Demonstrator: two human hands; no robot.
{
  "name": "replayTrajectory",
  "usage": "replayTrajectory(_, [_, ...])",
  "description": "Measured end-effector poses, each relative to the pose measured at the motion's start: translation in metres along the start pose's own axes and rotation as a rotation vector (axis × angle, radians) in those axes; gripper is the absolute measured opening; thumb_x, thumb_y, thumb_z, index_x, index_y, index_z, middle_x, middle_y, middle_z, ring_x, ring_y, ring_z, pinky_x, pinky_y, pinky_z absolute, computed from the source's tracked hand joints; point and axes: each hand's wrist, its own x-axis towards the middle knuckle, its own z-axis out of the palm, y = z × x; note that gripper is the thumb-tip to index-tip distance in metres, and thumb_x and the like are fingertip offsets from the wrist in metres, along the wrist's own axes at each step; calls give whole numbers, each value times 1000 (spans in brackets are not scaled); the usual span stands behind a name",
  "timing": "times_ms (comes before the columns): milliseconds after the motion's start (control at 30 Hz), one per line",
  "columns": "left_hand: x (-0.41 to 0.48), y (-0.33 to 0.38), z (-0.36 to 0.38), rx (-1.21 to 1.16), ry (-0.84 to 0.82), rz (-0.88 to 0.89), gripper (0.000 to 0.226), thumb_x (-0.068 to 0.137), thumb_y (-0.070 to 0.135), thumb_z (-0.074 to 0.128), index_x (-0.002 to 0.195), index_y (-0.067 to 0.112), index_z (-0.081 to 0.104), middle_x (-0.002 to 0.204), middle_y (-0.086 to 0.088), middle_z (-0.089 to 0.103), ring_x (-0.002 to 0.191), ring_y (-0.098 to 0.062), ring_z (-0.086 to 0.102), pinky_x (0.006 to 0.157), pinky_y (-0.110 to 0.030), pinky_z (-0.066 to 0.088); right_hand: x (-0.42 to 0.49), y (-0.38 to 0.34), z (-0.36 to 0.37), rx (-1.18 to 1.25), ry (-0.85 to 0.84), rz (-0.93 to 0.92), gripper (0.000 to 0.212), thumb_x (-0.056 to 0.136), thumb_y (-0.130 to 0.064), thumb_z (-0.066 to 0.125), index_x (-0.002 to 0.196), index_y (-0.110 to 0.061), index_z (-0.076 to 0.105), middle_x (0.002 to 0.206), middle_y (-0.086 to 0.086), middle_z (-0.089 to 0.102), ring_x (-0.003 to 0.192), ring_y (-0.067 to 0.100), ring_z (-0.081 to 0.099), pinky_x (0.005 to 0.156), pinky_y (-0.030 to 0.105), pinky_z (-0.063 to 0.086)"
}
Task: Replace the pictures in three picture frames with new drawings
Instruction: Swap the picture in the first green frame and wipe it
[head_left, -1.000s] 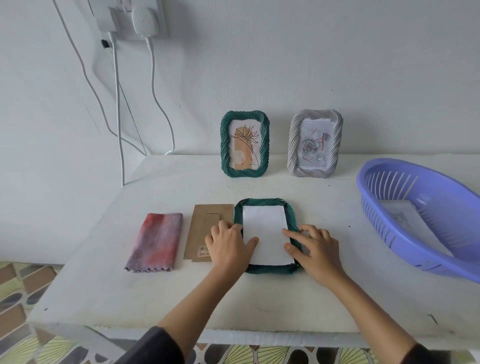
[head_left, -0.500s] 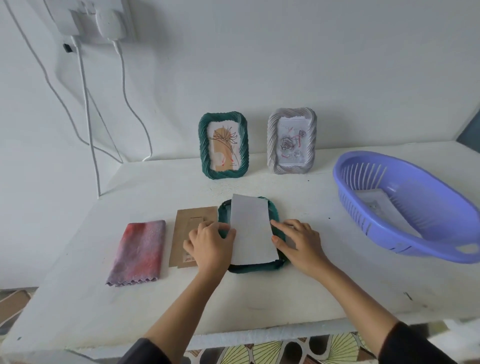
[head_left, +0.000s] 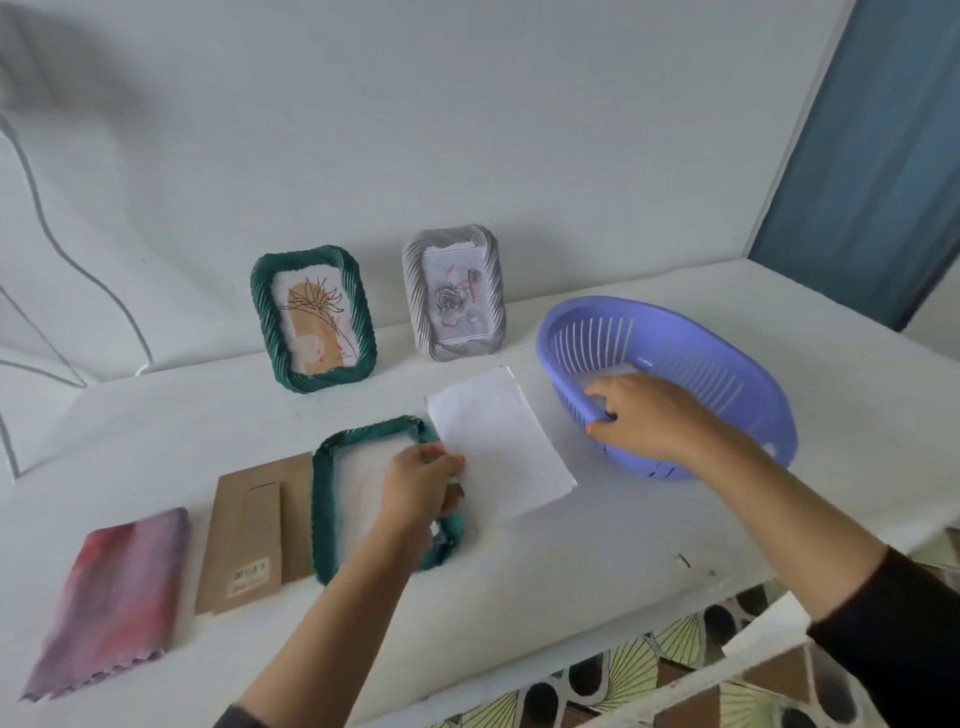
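Note:
A dark green picture frame (head_left: 326, 499) lies face down on the white table (head_left: 597, 561), its back open. My left hand (head_left: 418, 486) hovers over its right side and pinches the left edge of a white paper sheet (head_left: 501, 441), which lies angled to the right of the frame. My right hand (head_left: 649, 415) reaches over the near rim of the purple basket (head_left: 753, 374), fingers stretched toward a white sheet inside (head_left: 621, 373), thumb hanging by the rim. A green frame (head_left: 314, 317) and a grey frame (head_left: 454, 291) stand upright against the wall, each with a drawing.
The brown cardboard backing (head_left: 249, 530) lies left of the flat frame, and a red-purple cloth (head_left: 109, 597) lies further left near the table's front edge. White cables (head_left: 62, 249) hang on the left wall. A blue curtain (head_left: 878, 156) is at the right.
My left hand has pulled the white sheet off the flat frame and to the right. My right hand left the frame and moved right to the basket. The view swung right.

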Motion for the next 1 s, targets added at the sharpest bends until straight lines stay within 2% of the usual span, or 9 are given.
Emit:
replayTrajectory(100, [11,-9,33,57,49,21,23,82,0,56,105,4,57,70,-6,59,39,-13,54,46,-21,38,7,15,-7,89,-29,-85,31,84,-22,56,111,-6,57,62,-8,43,81,24,49,58,27,29])
replayTrajectory(333, [20,-11,89,218,104,74,20,80,-3,52,99,1,56,70,-9,61,47,-18,55,34,-15,37,20,42,-22,325,-68,-171,32,80,-20,64,104,1,58,69,9,54,63,18,44,61,30,35])
replayTrajectory(500, [28,-14,111,336,136,133,24,77,2,54,100,5,58,81,-12,68,64,-30,62,60,-36,50,24,45,-18,298,-98,-253,43,79,-27,66,106,5,57,88,19,68,83,30,60,80,42,48])
replayTrajectory(600, [28,-15,116,391,177,153,25,77,5,55,102,6,59,86,-12,70,78,-33,66,65,-37,52,23,42,-5,242,-113,-309,46,77,-27,66,106,8,57,85,24,64,88,33,60,83,43,46])
replayTrajectory(700, [25,-15,119,483,201,175,32,80,11,57,112,3,59,92,-9,68,82,-29,63,67,-31,48,21,41,4,190,-57,-329,43,78,-29,64,107,3,59,76,16,63,89,28,61,87,42,44])
replayTrajectory(800, [18,-12,123,705,243,219,48,88,33,56,128,7,50,126,-10,51,110,-25,55,84,-28,41,20,44,4,230,-53,-352,44,79,-35,66,110,-4,60,75,1,60,94,21,60,90,36,43])
replayTrajectory(867, [15,-5,124,645,286,247,55,92,46,46,136,12,43,137,-11,39,120,-26,48,95,-31,37,21,50,0,356,-142,-328,52,77,-43,68,115,-9,58,70,-5,57,89,18,61,89,34,44])
replayTrajectory(933, [19,7,123,475,263,331,48,95,45,38,134,18,45,133,-14,46,117,-31,49,101,-35,36,25,60,-7,536,-263,-233,56,78,-47,65,119,-9,55,78,1,63,75,19,63,83,34,50])
replayTrajectory(1000, [24,20,121,366,166,365,40,95,42,41,129,23,49,115,-13,60,96,-33,60,96,-42,47,37,75,-8,538,-293,-113,54,82,-50,60,115,-8,55,91,4,62,75,20,62,83,36,52])
